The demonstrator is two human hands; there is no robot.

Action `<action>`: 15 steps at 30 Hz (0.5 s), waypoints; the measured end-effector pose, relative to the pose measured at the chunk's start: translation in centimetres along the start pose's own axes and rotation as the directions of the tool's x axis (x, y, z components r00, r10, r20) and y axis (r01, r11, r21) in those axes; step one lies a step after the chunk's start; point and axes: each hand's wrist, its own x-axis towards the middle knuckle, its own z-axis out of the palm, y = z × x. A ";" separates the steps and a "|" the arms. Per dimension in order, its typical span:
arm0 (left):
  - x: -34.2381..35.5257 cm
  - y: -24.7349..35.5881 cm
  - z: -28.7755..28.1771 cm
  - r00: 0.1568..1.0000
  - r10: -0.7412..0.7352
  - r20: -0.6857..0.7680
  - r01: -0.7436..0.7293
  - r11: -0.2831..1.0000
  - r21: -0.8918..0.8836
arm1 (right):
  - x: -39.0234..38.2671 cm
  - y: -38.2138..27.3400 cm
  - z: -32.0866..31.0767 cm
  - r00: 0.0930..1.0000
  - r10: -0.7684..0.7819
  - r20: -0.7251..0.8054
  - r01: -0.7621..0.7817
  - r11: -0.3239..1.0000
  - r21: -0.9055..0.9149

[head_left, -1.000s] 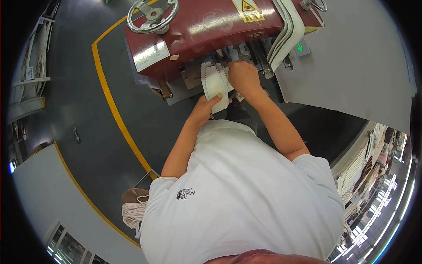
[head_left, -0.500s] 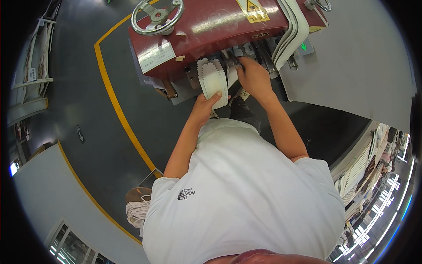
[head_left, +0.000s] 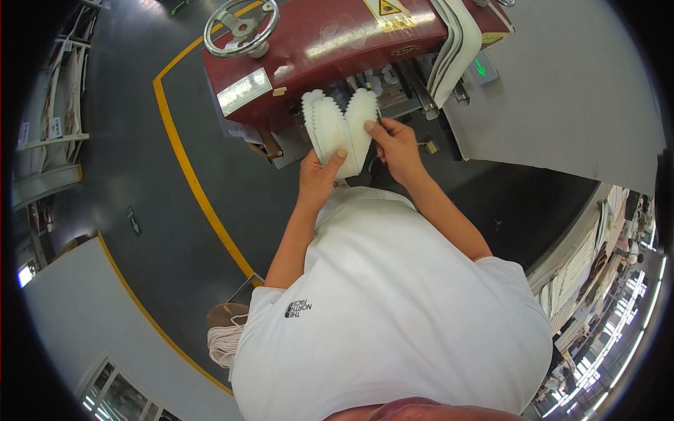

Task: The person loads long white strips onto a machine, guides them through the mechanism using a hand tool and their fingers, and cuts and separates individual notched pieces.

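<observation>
My left hand [head_left: 319,177] grips the lower end of a small fanned stack of off-white flat pieces [head_left: 330,133] with scalloped edges, thumb on top. Another scalloped off-white piece [head_left: 361,116] leans to the right of the stack, its lower end meeting it. My right hand [head_left: 399,151] pinches this piece by its right edge between thumb and fingers. A thin dark item shows beside the right fingers, too small to make out. Both hands are just in front of the dark red machine [head_left: 330,67], below its opening.
A metal handwheel [head_left: 243,28] stands on the machine's left top. Long white curved strips [head_left: 460,52] drape over its right side. A grey table [head_left: 562,105] lies to the right. Yellow floor line [head_left: 184,151] and a coil of pale rope [head_left: 225,342] are on the left.
My right hand has come from the machine's opening toward the left hand and now holds a scalloped piece beside the stack. The left hand's stack has spread slightly and tilted left.
</observation>
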 end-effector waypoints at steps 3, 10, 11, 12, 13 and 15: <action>-0.2 -0.1 0.6 0.999 0.020 -0.038 -0.021 0.999 -0.036 | -0.8 0.0 -0.4 0.993 -0.108 -0.043 0.109 0.994 0.016; -0.3 1.2 0.7 0.995 0.040 -0.092 -0.078 0.889 -0.452 | -1.5 0.8 -1.1 0.984 -0.168 0.053 0.173 0.980 -0.096; -0.6 1.6 -0.3 0.991 0.048 -0.122 -0.102 0.869 -0.485 | -1.6 0.2 -2.5 0.992 -0.120 0.033 0.121 0.993 -0.019; -1.0 2.1 -1.6 0.979 0.088 -0.183 -0.167 0.859 -0.485 | -1.7 -0.4 -4.1 0.997 -0.070 0.017 0.069 0.996 0.061; -1.8 2.6 -3.5 0.964 0.161 -0.212 -0.244 0.855 -0.457 | -1.9 -1.1 -6.0 0.992 -0.126 0.007 0.124 0.985 0.118; -3.8 4.4 -7.3 0.933 0.203 -0.297 -0.317 0.855 -0.410 | -2.9 -3.3 -10.2 0.981 -0.192 0.039 0.185 0.973 0.136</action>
